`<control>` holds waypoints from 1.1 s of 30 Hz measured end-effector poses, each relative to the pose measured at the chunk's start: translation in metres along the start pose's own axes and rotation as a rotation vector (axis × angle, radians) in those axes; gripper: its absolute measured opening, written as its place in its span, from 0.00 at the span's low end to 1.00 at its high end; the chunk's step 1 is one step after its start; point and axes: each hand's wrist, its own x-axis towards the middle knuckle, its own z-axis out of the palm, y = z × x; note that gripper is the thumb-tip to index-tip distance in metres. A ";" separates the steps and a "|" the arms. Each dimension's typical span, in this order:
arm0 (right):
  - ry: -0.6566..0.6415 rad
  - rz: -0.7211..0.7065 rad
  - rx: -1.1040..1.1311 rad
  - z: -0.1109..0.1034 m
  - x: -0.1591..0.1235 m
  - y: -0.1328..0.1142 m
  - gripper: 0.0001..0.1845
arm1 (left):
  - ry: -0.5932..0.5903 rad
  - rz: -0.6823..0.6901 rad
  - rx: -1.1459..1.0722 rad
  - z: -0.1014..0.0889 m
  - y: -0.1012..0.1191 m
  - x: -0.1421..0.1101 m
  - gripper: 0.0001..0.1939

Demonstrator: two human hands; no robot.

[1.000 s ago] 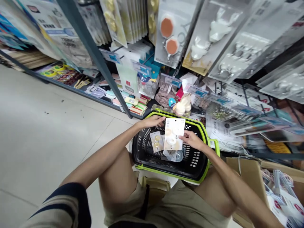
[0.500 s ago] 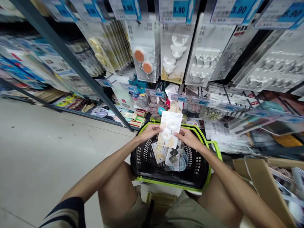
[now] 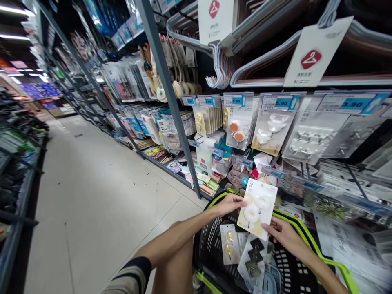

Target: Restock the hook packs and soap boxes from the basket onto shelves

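Between my two hands is a carded pack of white round hooks (image 3: 260, 208), held tilted over the basket. My left hand (image 3: 230, 204) pinches its left edge, and my right hand (image 3: 283, 233) grips its lower right edge. Below it, a black shopping basket (image 3: 211, 245) with a lime-green rim holds several packs. Among them are a card with yellow round hooks (image 3: 229, 245) and a card with dark square hooks (image 3: 254, 261). A light blue item (image 3: 269, 281) lies under these, partly hidden.
In front, carded hooks with orange discs (image 3: 237, 132) and white bear-shaped hooks (image 3: 271, 128) hang below price tags. Clothes hangers (image 3: 263, 45) hang above. A grey shelf post (image 3: 171, 98) slopes down beside them. To the left runs a tiled aisle floor (image 3: 101, 204) with another shelf beyond.
The view has swung up and left, bringing in the aisle and hangers. Both hands still hold the white hook pack, which now looks nearer and leans differently.
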 end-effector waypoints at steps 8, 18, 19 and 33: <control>0.018 -0.035 -0.052 -0.001 -0.004 -0.009 0.28 | 0.012 -0.002 -0.016 0.000 0.005 -0.001 0.28; -0.015 -0.035 -0.135 0.002 0.000 -0.006 0.27 | 0.012 -0.016 -0.020 -0.004 0.003 0.000 0.27; -0.019 -0.036 -0.138 0.003 0.000 -0.007 0.27 | 0.011 -0.016 -0.021 -0.005 0.003 0.000 0.27; -0.001 -0.035 -0.142 0.004 0.001 -0.009 0.26 | 0.015 -0.026 0.003 -0.005 0.006 0.003 0.27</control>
